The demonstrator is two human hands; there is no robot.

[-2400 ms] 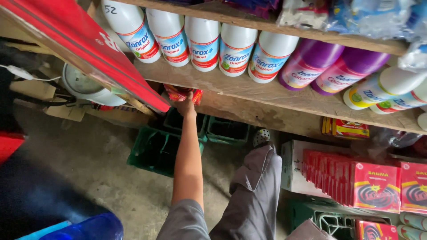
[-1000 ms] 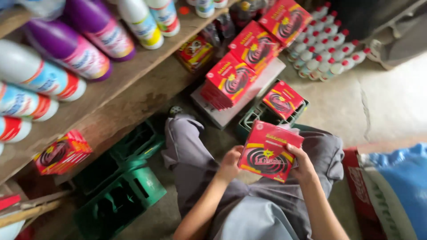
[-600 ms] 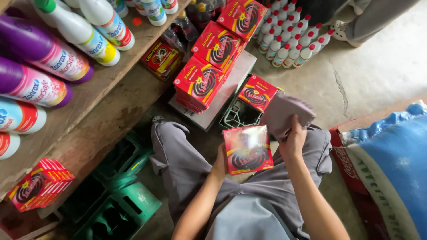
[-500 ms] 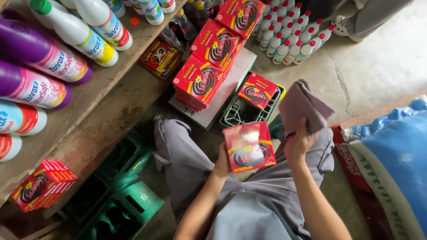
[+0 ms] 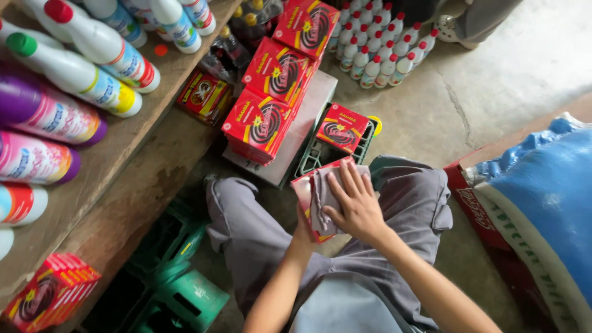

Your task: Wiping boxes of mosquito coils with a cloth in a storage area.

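I sit with grey-trousered knees raised. My left hand (image 5: 303,229) grips a flat red box (image 5: 306,188) with a black spiral print from underneath, mostly hidden behind it. My right hand (image 5: 351,200) presses a grey cloth (image 5: 322,196) flat against the face of the box, fingers spread over it. The cloth covers most of the box front.
Stacks of the same red boxes (image 5: 271,92) lie on a grey slab ahead, one more (image 5: 342,126) on a green crate (image 5: 320,157). Wooden shelves (image 5: 117,154) on the left carry bottles (image 5: 92,46). Small white bottles (image 5: 376,49) stand on the floor. A blue sack (image 5: 542,191) lies right.
My right hand brought the grey cloth down from the air onto the box face. The box has tilted and moved nearer my knees. Earlier my left hand reached to the lower shelf.
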